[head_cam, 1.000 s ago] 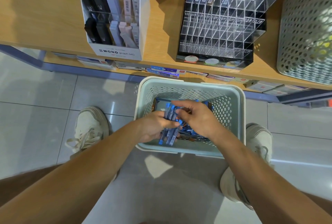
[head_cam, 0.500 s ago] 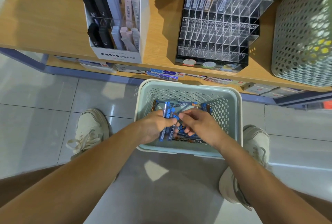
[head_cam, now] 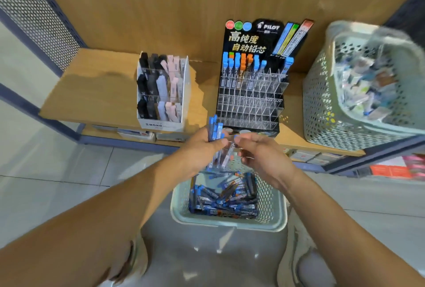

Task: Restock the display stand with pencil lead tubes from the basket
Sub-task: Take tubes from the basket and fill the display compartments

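Left hand (head_cam: 203,147) grips a bunch of blue-capped clear pencil lead tubes (head_cam: 215,129), right hand (head_cam: 261,156) pinches one, both above the pale green perforated basket (head_cam: 227,224) heaped with more, near the front edge of the black tiered display stand (head_cam: 250,102).

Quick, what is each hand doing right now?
Left hand: grips a bunch of lead tubes.
Right hand: pinches a single tube beside that bunch.
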